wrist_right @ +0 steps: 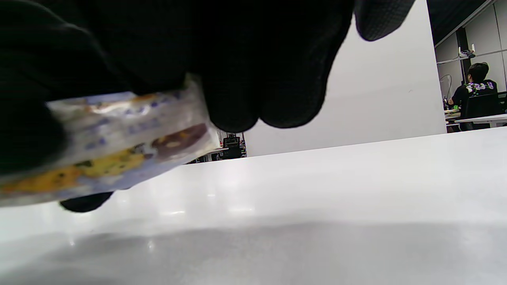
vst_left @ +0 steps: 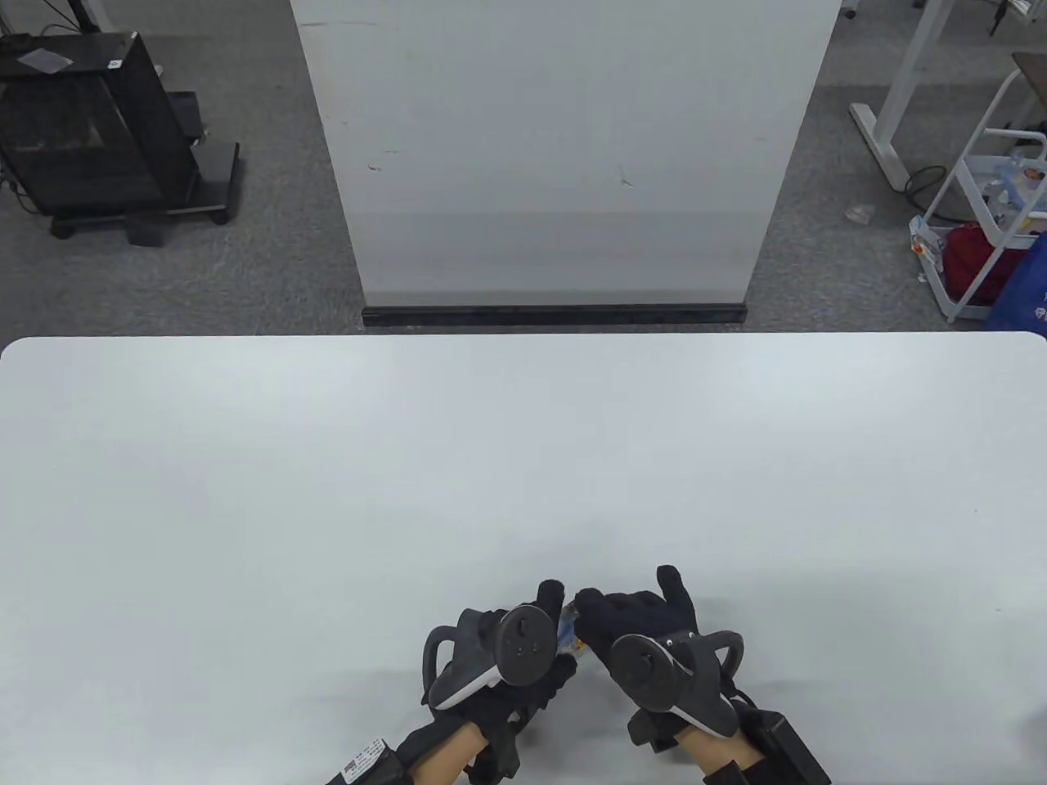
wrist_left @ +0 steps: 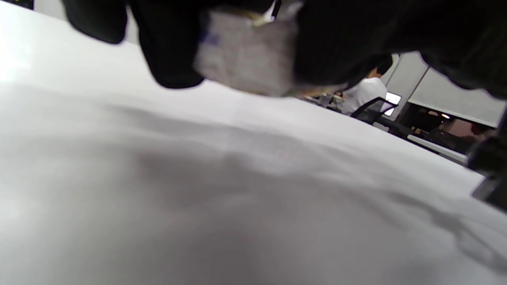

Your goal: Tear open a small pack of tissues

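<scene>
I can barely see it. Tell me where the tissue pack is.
The tissue pack is held above the table, near its front edge, between the left hand and right hand.

R hand (wrist_right: pixel 178 51) grips tissue pack (wrist_right: pixel 107 146) w/ gloved fingers (wrist_right: pixel 253 95), held above white table (wrist_right: pixel 317 206).

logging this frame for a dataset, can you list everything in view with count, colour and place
tissue pack: one, pale wrapper with blue and yellow print, held above the table between both hands, near edge
table: one, white, fills the lower half of the table view
partition panel: one, white, standing beyond the table's far edge
black stand: one, on the floor, far left
white cart: one, on the floor, far right
left hand: black glove, grey tracker, grips the pack
right hand: black glove, grey tracker, fingers grip the pack
</scene>
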`<action>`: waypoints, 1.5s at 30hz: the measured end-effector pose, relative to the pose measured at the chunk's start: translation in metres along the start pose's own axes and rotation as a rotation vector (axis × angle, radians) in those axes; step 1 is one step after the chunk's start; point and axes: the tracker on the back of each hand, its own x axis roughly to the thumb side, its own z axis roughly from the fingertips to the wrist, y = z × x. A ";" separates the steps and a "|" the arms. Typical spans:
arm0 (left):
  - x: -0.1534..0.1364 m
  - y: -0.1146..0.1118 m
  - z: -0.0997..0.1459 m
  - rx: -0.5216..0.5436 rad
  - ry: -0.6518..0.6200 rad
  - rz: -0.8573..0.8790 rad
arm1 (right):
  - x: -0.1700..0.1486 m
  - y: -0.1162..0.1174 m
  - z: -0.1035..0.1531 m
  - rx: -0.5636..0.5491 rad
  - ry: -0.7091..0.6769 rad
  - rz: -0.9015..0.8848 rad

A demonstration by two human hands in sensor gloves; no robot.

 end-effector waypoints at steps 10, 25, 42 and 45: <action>-0.005 -0.001 -0.004 -0.016 0.016 0.001 | -0.013 0.003 -0.005 0.063 0.113 -0.099; -0.108 0.054 0.006 0.193 0.378 -0.068 | -0.020 0.016 -0.004 0.235 0.094 0.036; -0.226 0.063 0.044 0.128 1.006 0.088 | -0.022 0.024 -0.004 0.368 0.085 0.078; -0.230 0.062 0.046 0.117 1.060 0.075 | -0.022 0.023 -0.005 0.367 0.088 0.102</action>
